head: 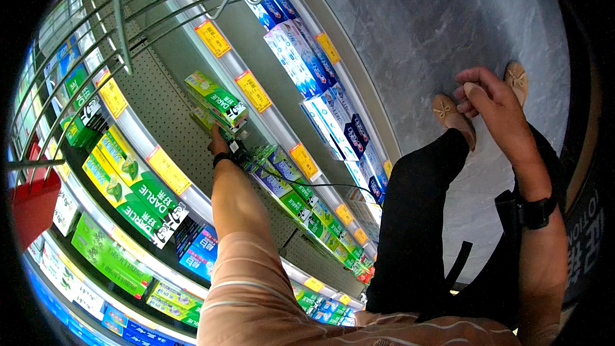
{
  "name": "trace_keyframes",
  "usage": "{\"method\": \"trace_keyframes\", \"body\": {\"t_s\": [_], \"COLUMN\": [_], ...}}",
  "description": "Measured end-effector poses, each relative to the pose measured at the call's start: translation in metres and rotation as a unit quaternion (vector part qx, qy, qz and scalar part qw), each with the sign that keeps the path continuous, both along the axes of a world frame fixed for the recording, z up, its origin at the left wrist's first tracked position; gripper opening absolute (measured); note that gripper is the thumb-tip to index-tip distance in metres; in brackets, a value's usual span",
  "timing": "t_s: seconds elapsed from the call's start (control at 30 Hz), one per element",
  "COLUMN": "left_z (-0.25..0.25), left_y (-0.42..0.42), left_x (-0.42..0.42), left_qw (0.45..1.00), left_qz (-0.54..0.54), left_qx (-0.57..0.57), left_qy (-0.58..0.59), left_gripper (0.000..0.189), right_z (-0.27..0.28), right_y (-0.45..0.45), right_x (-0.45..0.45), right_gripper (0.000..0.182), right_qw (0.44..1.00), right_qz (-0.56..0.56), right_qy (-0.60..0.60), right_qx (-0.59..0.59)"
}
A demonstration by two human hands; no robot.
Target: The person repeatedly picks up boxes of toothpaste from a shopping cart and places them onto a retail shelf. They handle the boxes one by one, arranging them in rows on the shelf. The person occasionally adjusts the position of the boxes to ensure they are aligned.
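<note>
My left hand (218, 143) reaches deep into a shelf, against the near end of a small stack of green Darlie toothpaste boxes (218, 101). Its fingers are partly hidden, so its grip cannot be made out. A dark band circles that wrist, and a black cable runs from near it across the shelf. More toothpaste boxes, purple and green (274, 170), lie just to the right of this hand. My right hand (485, 91) hangs over the floor, fingers loosely bent and nothing visible in it. A black strap with a device is on the right wrist.
Shelf edges with yellow price tags (302, 161) curve past both sides of my left arm. Blue and white toothpaste boxes (300, 60) line a lower shelf. A wire basket (120, 19) overhangs the upper left, near a red plastic part (33, 206). Grey floor (408, 33) lies at right.
</note>
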State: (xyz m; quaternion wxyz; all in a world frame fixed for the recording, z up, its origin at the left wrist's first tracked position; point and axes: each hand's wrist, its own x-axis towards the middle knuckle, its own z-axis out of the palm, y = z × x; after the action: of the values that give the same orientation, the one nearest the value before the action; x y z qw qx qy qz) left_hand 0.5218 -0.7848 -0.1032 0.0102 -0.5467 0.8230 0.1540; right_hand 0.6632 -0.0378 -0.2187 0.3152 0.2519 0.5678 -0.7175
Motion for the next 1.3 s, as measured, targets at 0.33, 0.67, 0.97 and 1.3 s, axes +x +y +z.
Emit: {"method": "trace_keyframes", "body": {"t_s": [0.33, 0.67, 0.97, 1.3], "left_z": [-0.026, -0.013, 0.009, 0.044], "left_y": [0.105, 0.153, 0.236, 0.286], "left_x": [-0.019, -0.025, -0.016, 0.003], "left_qw": [0.987, 0.997, 0.978, 0.973], "left_qz": [-0.053, -0.066, -0.006, -0.103], "left_qx": [0.149, -0.048, -0.191, 0.038], "left_qy": [0.018, 0.012, 0.089, 0.203], "left_gripper": [0.074, 0.069, 0.074, 0.042], "right_z": [-0.01, -0.046, -0.003, 0.101], "right_y": [0.008, 0.028, 0.037, 0.03], "right_x": [0.01, 0.047, 0.07, 0.022], "right_gripper": [0.026, 0.026, 0.024, 0.029], "right_qw": [1.0, 0.998, 0.995, 0.997], "right_qz": [-0.021, -0.06, -0.055, -0.009], "right_qy": [-0.017, -0.033, -0.072, -0.038], "right_qx": [0.008, -0.009, -0.032, -0.064]}}
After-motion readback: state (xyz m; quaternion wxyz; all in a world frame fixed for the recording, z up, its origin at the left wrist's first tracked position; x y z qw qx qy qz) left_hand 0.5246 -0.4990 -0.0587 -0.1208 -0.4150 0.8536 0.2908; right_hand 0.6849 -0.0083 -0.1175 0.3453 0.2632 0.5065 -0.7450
